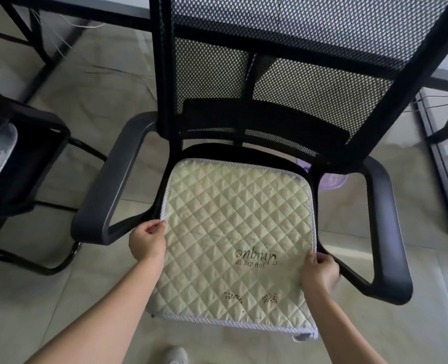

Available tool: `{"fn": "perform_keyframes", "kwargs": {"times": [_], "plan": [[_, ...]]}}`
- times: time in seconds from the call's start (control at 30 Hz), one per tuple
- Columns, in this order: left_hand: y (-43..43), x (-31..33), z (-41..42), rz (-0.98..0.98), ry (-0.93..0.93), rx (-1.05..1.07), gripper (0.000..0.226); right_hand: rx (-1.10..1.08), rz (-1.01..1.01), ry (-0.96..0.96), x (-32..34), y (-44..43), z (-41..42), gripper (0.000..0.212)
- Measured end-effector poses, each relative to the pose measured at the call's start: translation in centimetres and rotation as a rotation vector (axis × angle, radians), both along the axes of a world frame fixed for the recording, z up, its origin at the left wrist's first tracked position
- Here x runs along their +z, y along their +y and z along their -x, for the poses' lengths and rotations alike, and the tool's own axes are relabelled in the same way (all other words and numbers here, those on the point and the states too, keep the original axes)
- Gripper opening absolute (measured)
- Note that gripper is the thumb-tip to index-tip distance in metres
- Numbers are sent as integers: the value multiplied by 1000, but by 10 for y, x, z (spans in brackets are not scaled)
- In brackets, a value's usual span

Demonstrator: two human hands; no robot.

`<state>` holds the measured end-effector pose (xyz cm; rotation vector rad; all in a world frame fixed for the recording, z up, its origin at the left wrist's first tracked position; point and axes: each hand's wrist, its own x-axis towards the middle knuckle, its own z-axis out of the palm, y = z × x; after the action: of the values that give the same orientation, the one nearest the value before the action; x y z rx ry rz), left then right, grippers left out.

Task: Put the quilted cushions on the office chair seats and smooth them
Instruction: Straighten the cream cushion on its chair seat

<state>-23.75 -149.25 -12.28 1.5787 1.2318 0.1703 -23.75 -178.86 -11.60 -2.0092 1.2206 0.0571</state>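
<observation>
Pale floor tiles surrounded the office chair [244, 164] at frame centre, where a quilted cushion [233, 232] lay across the seat, its near edge overhanging. The left hand [147, 241] and right hand [320, 271] each pinched a side edge, cushion stretched between them.

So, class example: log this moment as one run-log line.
step: seating cushion | left hand: grips left edge | right hand: grips right edge | quilted cushion: on office chair seat, front overhanging | smoothing: not yet done
</observation>
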Motion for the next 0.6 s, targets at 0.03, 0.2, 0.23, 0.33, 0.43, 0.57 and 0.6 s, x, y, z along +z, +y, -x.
{"fn": "perform_keyframes", "kwargs": {"times": [0.03,0.2,0.23,0.33,0.43,0.57,0.6], "plan": [[1,0,-3,21,-25,26,3,-21,-6,-14,1,1,-1,23],[3,2,-17,52,-70,26,6,-129,-132,-68,4,0,-5,30],[3,0,-19,48,-63,14,6,-129,-142,-75,1,-1,-4,31],[4,-5,-19,32,-43,-5,7,-121,-144,-91,-2,-2,-3,32],[6,-11,-18,46,-27,-2,15,-107,-150,-100,-2,-4,-4,32],[7,-6,-17,30,-23,-6,4,-87,-161,-101,2,-5,-4,32],[7,-4,-17,28,-21,-11,2,-82,-158,-103,3,-5,-4,33]]}}
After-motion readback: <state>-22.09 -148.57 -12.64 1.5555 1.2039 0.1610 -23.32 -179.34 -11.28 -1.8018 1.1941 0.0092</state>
